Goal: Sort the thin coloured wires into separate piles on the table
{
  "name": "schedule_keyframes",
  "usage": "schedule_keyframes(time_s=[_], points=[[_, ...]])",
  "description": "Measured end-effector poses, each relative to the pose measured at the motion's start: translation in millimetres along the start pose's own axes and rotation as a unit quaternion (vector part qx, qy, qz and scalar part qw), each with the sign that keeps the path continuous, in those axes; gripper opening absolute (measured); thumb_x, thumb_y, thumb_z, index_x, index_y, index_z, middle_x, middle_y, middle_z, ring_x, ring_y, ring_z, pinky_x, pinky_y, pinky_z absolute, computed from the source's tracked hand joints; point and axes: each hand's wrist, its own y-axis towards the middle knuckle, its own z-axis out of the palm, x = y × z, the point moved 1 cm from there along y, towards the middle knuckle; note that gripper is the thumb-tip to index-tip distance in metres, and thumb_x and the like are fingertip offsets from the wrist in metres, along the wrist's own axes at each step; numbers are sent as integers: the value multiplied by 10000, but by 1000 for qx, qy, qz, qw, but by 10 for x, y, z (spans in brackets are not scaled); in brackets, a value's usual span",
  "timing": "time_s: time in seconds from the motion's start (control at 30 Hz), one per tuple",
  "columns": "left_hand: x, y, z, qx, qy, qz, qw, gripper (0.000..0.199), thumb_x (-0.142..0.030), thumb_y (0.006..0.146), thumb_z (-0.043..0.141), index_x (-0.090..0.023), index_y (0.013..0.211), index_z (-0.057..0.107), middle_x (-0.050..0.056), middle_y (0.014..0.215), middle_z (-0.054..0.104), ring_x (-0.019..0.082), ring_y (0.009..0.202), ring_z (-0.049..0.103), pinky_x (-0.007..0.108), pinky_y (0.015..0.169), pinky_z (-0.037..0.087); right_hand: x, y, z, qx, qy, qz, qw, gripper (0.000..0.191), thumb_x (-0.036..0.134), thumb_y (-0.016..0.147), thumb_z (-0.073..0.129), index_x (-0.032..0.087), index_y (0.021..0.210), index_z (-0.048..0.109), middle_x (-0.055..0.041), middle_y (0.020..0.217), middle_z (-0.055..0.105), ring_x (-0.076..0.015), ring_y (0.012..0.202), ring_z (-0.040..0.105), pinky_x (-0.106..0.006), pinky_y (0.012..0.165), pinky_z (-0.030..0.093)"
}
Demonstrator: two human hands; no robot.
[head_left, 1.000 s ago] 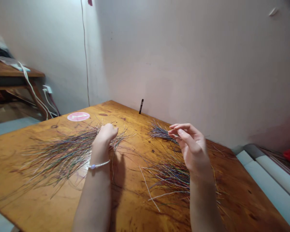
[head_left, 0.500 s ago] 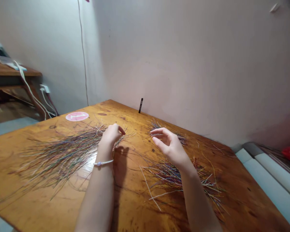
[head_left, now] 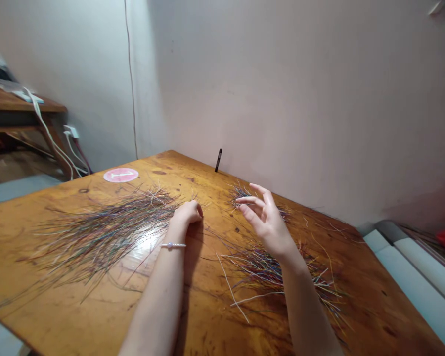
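A broad bundle of thin coloured wires [head_left: 111,230] lies across the left of the wooden table. At its right end is my left hand [head_left: 188,212], fingers curled down and mostly hidden, so whatever they pinch cannot be made out. My right hand [head_left: 265,217] hovers with fingers spread and nothing in it, in front of a small dark wire pile [head_left: 241,193] near the wall. Below it, partly behind my right forearm, lies a tangled pile of coloured wires [head_left: 259,267] with a few pale strands sticking out.
A black marker [head_left: 218,160] stands upright at the table's [head_left: 193,326] back edge by the wall. A pink round sticker [head_left: 120,175] marked 1 is at the back left. Loose strands lie at the right. Beyond are a side desk [head_left: 52,105] with white cables and pale panels [head_left: 404,277].
My left hand has moved right and slightly nearer, toward the bundle's right end. My right hand's fingers have spread wider, with the index finger raised. The view has shifted slightly.
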Motion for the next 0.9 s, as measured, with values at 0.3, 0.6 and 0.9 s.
schedule_keyframes(time_s=[0.3, 0.6, 0.9], points=[[-34, 78, -24, -40, -19, 64, 997, 159, -172, 649, 604, -167, 748, 730, 100, 732, 708, 227, 733, 657, 261, 621, 450, 26, -2, -10, 7, -6, -2, 1000, 596, 359, 836, 596, 238, 1332, 289, -97, 1120, 608, -194, 1007, 601, -384, 895, 491], [-330, -58, -285, -81, -151, 215, 961, 186, -255, 752, 578, -130, 781, 713, 65, 727, 709, 161, 671, 622, 221, 592, 448, 3, 11, -51, -7, -8, -13, 1000, 654, 319, 832, 602, 248, 1373, 242, -90, 1122, 604, -194, 1015, 605, -385, 913, 488], [-502, -233, -478, -111, -282, 284, 910, 155, -228, 764, 580, -112, 794, 678, 72, 739, 697, 120, 650, 626, 219, 621, 500, -8, 19, -71, -35, 5, -33, 999, 665, 325, 851, 576, 239, 1390, 195, -100, 1108, 604, -199, 982, 626, -397, 923, 486]])
